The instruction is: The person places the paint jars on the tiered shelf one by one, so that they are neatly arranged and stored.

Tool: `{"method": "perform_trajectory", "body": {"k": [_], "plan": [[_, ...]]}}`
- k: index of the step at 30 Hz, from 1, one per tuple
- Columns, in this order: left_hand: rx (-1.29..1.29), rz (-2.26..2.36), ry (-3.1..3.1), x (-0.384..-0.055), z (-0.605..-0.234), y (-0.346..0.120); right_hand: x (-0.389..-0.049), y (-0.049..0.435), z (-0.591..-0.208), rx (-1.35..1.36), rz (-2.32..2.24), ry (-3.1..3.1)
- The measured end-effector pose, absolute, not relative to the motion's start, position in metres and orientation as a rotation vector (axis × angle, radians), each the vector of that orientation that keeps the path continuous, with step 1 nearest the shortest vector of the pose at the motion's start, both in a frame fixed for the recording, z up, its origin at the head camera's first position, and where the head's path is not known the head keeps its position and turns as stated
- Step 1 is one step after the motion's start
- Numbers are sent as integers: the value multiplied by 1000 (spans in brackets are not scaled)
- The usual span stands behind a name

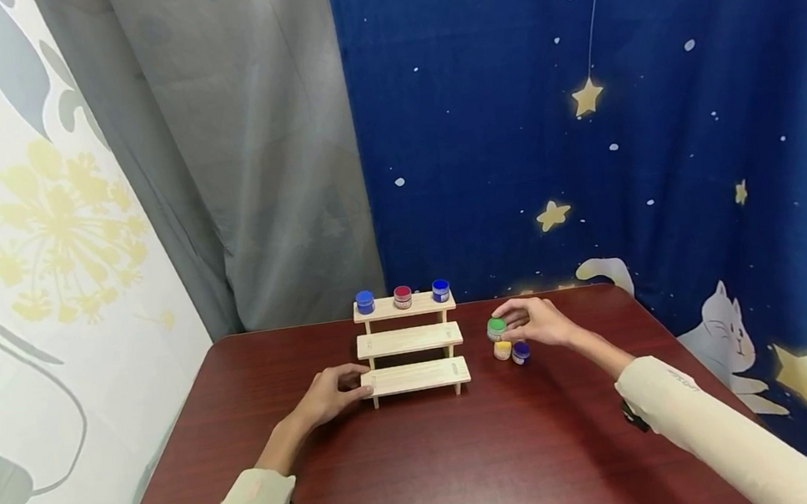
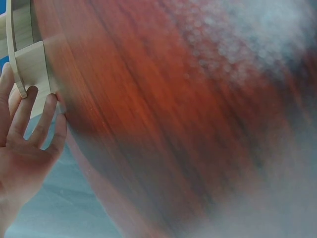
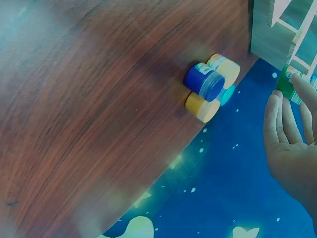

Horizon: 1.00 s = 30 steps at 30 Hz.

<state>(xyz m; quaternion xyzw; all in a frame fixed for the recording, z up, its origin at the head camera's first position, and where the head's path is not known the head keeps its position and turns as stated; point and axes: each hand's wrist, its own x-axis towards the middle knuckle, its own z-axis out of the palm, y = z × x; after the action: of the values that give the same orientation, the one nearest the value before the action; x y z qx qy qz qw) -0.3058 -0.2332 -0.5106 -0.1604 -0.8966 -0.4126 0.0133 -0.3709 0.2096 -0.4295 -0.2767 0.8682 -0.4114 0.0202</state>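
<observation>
One green-lidded jar (image 1: 496, 330) sits in the right hand (image 1: 541, 322), thumb and fingers parted only to its width; probably light, stiff and slick, best pinched round its sides; just below that grip, a yellow jar (image 1: 502, 350) and a purple-blue jar (image 1: 521, 353) crowd the fingers; leftward, the left hand (image 1: 326, 396) lightly pinches the wooden stand (image 1: 415, 377); farther back, a red jar (image 1: 403, 297) tops it between two blue jars (image 1: 365, 303).
</observation>
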Motion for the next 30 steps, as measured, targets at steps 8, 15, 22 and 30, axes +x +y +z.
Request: {"method": "perform_trajectory", "body": {"k": [8, 15, 22, 30], "plan": [[-502, -1303, -2788, -305, -511, -231, -371, 193, -425, -858, -1255, 2689], [-507, -1293, -2783, -305, -511, -231, -372, 180, -421, -873, -1257, 2666], [-512, -1288, -2783, -305, -510, -233, -373, 164, -419, -917, -1254, 2646], [-509, -1296, -2781, -305, -511, -233, -375, 147, -419, -988, -1265, 2621]]}}
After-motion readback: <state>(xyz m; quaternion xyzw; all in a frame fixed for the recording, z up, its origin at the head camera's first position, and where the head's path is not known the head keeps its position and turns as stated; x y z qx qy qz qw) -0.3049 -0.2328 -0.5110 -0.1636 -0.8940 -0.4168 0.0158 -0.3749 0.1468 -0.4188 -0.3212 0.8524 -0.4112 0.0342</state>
